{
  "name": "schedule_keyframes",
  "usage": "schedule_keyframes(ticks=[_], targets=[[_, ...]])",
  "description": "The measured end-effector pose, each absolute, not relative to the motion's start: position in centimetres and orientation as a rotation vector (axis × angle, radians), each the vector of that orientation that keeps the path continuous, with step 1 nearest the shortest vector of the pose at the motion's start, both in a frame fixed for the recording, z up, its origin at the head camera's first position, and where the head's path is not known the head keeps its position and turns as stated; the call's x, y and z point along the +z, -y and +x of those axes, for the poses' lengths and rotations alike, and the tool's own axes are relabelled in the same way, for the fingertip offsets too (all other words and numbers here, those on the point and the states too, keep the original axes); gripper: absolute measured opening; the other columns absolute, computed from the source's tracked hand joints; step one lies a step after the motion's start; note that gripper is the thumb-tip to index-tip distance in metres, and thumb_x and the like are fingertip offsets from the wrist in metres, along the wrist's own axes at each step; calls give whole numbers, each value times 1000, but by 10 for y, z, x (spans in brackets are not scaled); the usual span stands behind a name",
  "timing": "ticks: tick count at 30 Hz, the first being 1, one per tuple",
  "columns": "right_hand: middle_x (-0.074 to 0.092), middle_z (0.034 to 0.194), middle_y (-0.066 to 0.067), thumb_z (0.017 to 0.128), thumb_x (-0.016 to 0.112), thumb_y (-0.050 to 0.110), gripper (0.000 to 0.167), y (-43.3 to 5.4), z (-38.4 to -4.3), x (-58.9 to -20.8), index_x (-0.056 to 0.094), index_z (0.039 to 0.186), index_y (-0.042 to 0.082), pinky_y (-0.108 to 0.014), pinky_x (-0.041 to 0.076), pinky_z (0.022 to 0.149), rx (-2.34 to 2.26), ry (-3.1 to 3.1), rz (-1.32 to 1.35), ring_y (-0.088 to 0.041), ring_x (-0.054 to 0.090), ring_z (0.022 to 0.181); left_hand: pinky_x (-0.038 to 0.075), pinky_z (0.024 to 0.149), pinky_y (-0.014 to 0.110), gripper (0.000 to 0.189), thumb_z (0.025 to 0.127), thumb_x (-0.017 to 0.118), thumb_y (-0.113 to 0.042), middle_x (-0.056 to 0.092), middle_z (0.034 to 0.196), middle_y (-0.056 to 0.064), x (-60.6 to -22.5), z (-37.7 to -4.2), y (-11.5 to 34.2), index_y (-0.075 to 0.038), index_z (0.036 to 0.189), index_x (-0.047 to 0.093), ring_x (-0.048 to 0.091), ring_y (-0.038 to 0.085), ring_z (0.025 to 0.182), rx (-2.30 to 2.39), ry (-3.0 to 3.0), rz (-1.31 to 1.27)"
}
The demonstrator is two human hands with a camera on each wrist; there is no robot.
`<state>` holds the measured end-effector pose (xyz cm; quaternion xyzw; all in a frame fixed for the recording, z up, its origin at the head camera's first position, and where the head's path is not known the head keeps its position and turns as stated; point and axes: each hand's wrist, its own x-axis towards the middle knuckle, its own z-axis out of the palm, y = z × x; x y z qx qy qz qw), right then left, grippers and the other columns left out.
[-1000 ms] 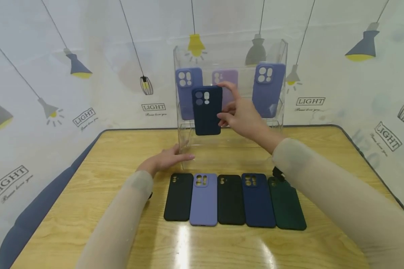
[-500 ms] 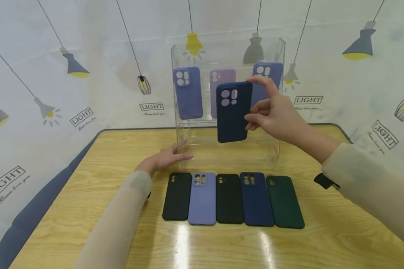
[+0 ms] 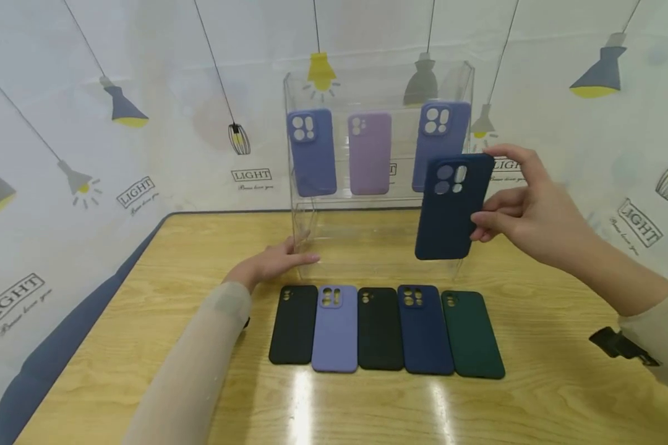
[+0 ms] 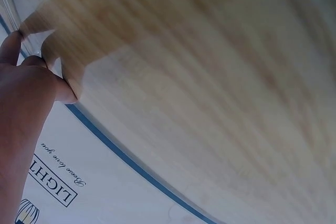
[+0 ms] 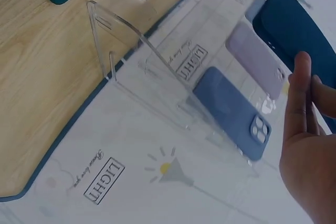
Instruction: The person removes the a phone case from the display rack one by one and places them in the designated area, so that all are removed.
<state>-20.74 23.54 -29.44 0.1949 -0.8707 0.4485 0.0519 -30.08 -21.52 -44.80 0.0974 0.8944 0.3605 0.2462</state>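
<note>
In the head view my right hand point(image 3: 540, 216) holds a dark navy phone case point(image 3: 451, 216) by its right edge, index finger at the top corner and thumb lower down. The case is upright, slightly tilted, in front of the right side of a clear acrylic display stand point(image 3: 367, 235). My left hand point(image 3: 269, 262) rests at the stand's lower left side with thumb and fingers extended; the left wrist view shows its fingers point(image 4: 63, 88) low by the tabletop. On the stand's upper tier stand two blue-purple phone cases point(image 3: 313, 154) and a pink-lilac phone case point(image 3: 370, 161) between them.
Before the stand lies a row of phone cases: black point(image 3: 293, 334), lilac point(image 3: 335, 337), another black point(image 3: 381, 337), navy point(image 3: 427, 337) and dark green point(image 3: 474, 340). They lie on a wooden table point(image 3: 145, 346). A lamp-patterned wall covering point(image 3: 189, 111) hangs behind.
My right hand has carried the navy phone case from before the stand's middle rightward and slightly down, closer to me. The pink-lilac case is uncovered. My left hand has stayed in place.
</note>
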Motion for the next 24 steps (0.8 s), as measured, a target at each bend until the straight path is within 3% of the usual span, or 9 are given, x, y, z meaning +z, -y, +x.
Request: schedule_keyframes(ticks=[9,18,24], targets=[[79,81,3,102,63,-8,101,-291,-206,-313,6,164,47,-36,66,65,1380,2760,383,-22,79,70,13,132,68,111,79,62,-93,2,182,8,-446,-299,215,-52,169,10,9,38,168,998,-2416,201],[81,88,-7,103,64,-4,101,-335,-211,-345,0,168,39,-36,66,67,1438,2941,329,-26,79,73,5,131,70,115,81,60,-92,3,182,6,-445,-299,215,-47,170,3,-2,38,168,967,-2420,157],[80,93,-16,102,67,0,99,-360,-214,-381,5,160,51,-39,67,73,1645,3107,218,-31,79,79,4,131,72,113,83,59,-92,2,182,6,-445,-298,216,-46,170,3,-3,40,168,950,-2428,163]])
